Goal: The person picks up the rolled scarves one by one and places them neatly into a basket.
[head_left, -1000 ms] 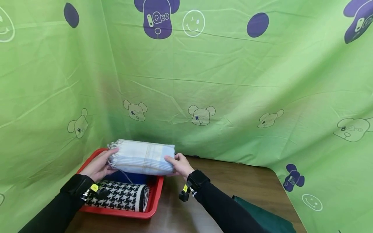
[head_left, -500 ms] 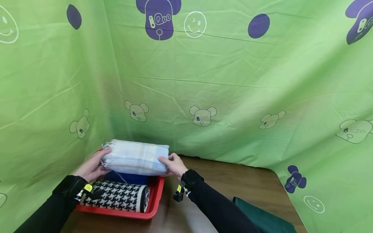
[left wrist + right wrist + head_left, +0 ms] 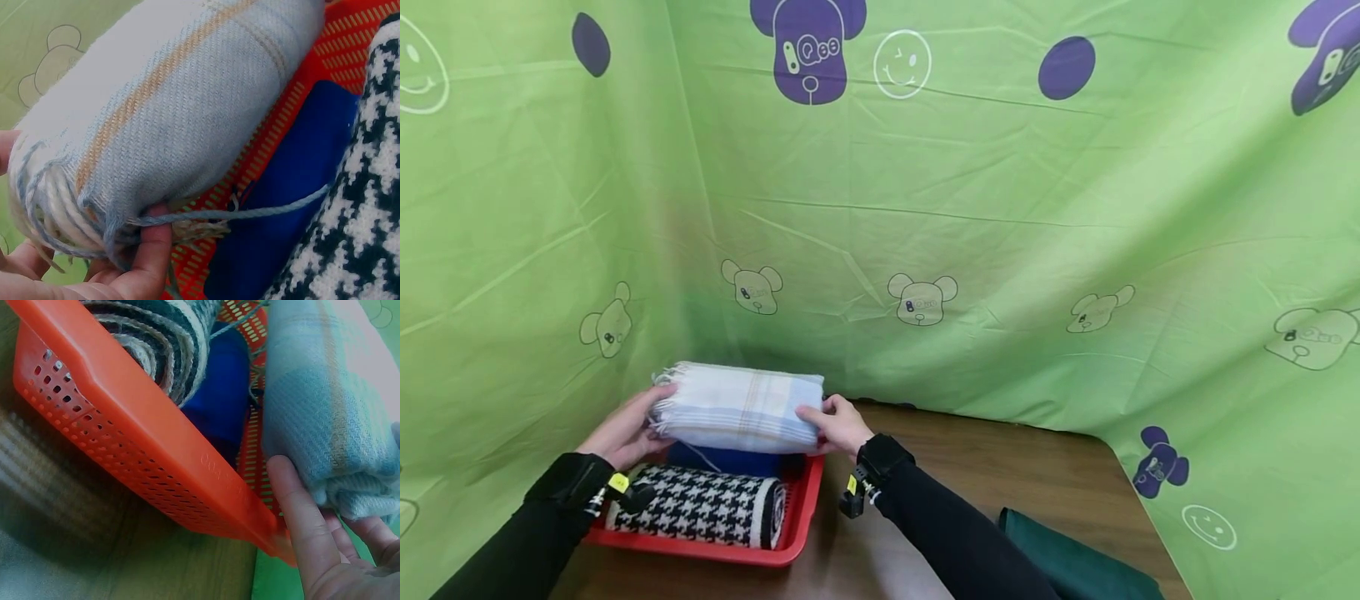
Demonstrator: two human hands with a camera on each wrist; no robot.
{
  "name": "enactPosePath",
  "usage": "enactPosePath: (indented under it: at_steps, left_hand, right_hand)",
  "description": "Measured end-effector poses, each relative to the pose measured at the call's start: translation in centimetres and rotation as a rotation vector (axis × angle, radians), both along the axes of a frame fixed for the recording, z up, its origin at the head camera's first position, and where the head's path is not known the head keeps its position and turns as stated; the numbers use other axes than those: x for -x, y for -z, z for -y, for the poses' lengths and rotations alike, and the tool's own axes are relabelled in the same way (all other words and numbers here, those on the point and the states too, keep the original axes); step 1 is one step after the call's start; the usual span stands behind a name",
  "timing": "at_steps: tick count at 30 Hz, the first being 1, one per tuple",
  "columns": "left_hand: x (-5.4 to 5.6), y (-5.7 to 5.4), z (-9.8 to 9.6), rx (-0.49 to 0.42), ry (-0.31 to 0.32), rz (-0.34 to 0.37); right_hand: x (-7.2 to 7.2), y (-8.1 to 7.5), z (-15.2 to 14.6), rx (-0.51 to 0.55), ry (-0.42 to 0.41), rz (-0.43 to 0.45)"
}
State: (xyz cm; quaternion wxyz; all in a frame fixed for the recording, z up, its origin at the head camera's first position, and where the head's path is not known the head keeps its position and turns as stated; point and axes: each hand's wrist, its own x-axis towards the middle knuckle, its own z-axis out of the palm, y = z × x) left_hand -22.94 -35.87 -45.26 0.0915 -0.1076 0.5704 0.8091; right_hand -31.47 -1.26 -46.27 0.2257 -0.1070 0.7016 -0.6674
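Head view, left hand (image 3: 628,429): the fingers are partly open, bent around the fringed end of the rolled blanket (image 3: 737,408); the thumb lies on its upper side.
Right hand (image 3: 844,427): it pinches the plain end of the blanket, with the thumb on the near face and the gap filled by the cloth.
Blanket look: white and pale blue, with thin tan stripes; one loose blue strand stretches from the fringe.
Blanket place: over the far edge of the red basket (image 3: 808,508); whether it touches the basket, I cannot tell.
Basket contents: a houndstooth roll (image 3: 700,504) along the near edge, a blue item (image 3: 281,181) behind it.
Table (image 3: 955,483): basket near the left edge, dark green cloth (image 3: 1067,554) near the right edge.
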Motion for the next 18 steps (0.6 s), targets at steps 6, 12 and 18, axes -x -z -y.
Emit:
enactPosePath:
  at_steps: [6,12,18]
  left_hand:
    - [-0.1,0.5,0.8,0.018,0.005,0.002]
    - [-0.1,0.9,1.6,0.026,-0.004,0.019]
    - [-0.1,1.3,2.4,0.069,-0.010,0.034]
  right_hand:
    - [-0.1,0.4,0.4,-0.011,-0.013,-0.003]
    - [-0.3,0.6,0.9,-0.002,-0.043,-0.009]
    - [-0.5,0.5,1.1,-0.064,-0.119,-0.025]
